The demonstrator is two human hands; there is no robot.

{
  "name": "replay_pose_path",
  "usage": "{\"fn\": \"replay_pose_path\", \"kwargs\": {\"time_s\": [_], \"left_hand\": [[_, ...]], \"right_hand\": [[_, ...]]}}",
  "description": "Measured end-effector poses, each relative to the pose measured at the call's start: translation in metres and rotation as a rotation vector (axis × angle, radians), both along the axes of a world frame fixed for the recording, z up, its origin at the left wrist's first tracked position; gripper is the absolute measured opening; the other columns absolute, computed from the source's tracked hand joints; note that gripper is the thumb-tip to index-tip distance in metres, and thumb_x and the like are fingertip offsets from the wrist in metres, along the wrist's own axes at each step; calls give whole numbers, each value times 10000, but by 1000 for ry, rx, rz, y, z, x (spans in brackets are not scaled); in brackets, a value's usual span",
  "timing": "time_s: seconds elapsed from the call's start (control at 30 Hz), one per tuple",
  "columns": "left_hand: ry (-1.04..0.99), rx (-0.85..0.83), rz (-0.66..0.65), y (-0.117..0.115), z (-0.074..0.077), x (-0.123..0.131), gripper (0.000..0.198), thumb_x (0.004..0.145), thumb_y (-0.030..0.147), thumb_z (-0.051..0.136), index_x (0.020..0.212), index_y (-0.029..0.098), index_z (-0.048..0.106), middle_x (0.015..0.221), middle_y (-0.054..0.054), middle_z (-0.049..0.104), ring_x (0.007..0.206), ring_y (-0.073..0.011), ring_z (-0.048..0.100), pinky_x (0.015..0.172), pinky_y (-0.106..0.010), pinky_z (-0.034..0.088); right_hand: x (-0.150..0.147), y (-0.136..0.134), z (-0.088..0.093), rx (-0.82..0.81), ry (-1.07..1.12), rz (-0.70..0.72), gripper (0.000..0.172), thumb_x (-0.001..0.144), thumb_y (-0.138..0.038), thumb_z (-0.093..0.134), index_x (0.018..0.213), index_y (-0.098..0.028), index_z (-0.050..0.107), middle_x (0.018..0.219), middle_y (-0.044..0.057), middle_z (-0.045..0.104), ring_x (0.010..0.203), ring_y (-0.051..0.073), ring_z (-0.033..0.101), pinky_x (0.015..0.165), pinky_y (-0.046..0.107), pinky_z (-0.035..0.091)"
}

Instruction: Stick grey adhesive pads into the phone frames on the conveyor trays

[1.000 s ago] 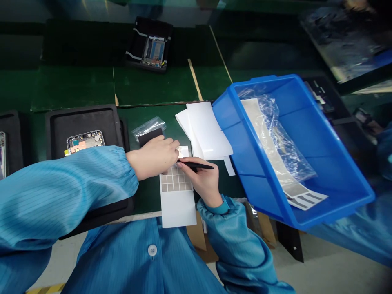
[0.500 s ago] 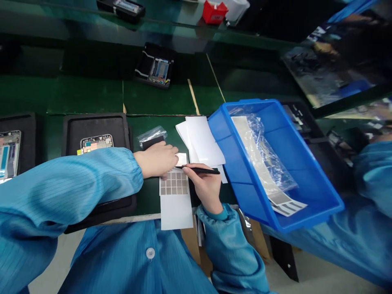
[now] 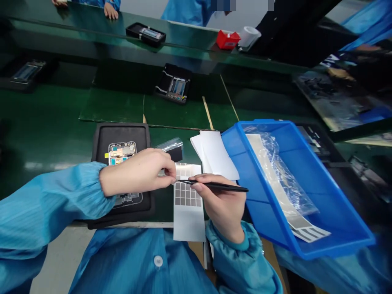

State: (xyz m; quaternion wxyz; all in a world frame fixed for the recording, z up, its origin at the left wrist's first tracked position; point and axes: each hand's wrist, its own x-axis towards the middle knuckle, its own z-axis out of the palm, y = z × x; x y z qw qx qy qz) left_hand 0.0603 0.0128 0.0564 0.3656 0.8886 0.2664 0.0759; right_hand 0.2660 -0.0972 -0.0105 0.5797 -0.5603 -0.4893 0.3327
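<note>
While the right hand (image 3: 225, 204) had its fingers closed around some black tweezers (image 3: 225, 187), the left hand (image 3: 141, 171) was curled over, thumb and forefinger nearly meeting at the tweezer tips. Couldn't tell if it had anything pinched there, way too small to see. Both were left of the blue bin (image 3: 257, 196), over the sticker sheet (image 3: 189, 223), which also lay left of that bin with its blank end poking past the worktop (image 3: 55, 134) edge.

Handling-wise, I figured the sheet was next to weightless, bendy and a bit slick on the blank part, so that end was the safe place to hold it. Its little grey squares looked thin and easy to crease, so edge or corner only, imo. Tweezers seemed light and stiff, best held mid-shank.

Worktop was green and kinda shiny. White papers (image 3: 219, 157) sat right up by the bin's left side, and an opened-up phone (image 3: 122, 151) in a black tray (image 3: 137, 134) was well left of the bin. Out beyond the bin, a raised ledge had a red box (image 3: 228, 39) and a white roll (image 3: 249, 38), with a co-worker's hand (image 3: 110, 11) resting far off to the bin's upper left.
</note>
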Motion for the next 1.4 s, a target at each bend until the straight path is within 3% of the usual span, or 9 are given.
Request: {"fn": "replay_pose_path", "kwargs": {"time_s": [0.17, 0.27, 0.53, 0.83, 1.03, 1.13, 1.27, 1.4], "left_hand": [[-101, -99, 270, -10, -4, -32, 100, 850, 202, 657, 782, 213, 730, 804, 28, 726, 786, -138, 654, 752, -266, 483], [-183, -173, 363, -15, -7, -48, 105, 851, 220, 668, 762, 216, 724, 794, 36, 730, 769, -125, 657, 751, -257, 493], [-213, -193, 404, -20, -14, -78, 115, 872, 242, 650, 791, 222, 729, 838, 28, 749, 804, -137, 669, 760, -264, 509], [-264, -201, 456, -18, -19, -95, 101, 858, 201, 664, 781, 225, 725, 825, 42, 739, 809, -128, 652, 751, -257, 497], [-263, -220, 470, -17, -23, -103, 89, 864, 212, 662, 847, 234, 746, 883, 27, 741, 850, -139, 667, 758, -257, 513], [-225, -145, 533, -16, -25, -113, 130, 882, 265, 653, 962, 245, 753, 995, 7, 744, 892, -155, 671, 770, -272, 522], [-90, 163, 648, -20, -32, -127, 195, 923, 313, 602, 1050, 231, 725, 1081, -29, 721, 977, -198, 644, 867, -345, 503], [3, 378, 636, -32, -48, -131, 216, 950, 296, 559, 1099, 211, 689, 1088, -62, 692, 1001, -232, 604, 867, -383, 488]], "right_hand": [[-27, 6, -5, -61, 131, 23, 156, 765, -298, 839, 903, -257, 779, 893, 53, 781, 750, 238, 755, 717, 395, 666], [-43, 10, -5, -84, 154, 53, 148, 769, -286, 836, 903, -265, 776, 907, 49, 778, 801, 242, 760, 718, 376, 667], [-70, 25, -1, -115, 104, 135, 150, 783, -333, 823, 901, -257, 770, 870, 49, 786, 787, 248, 768, 714, 383, 671], [-84, 30, -1, -148, 93, 164, 134, 793, -313, 816, 908, -262, 770, 876, 47, 791, 798, 243, 774, 712, 375, 677], [-94, 35, 3, -137, 86, 143, 117, 774, -301, 832, 858, -256, 764, 818, 32, 790, 663, 207, 759, 632, 327, 661], [-97, 40, 4, -133, 69, 90, 124, 769, -311, 835, 843, -241, 763, 788, 33, 779, 626, 190, 741, 594, 303, 637], [-103, 55, 7, -198, -6, 70, 123, 767, -304, 833, 824, -216, 769, 688, 21, 748, 575, 167, 710, 546, 261, 608], [-116, 70, 14, -285, -77, 102, 160, 755, -330, 824, 771, -183, 762, 686, 34, 755, 581, 183, 714, 567, 286, 631]]}}
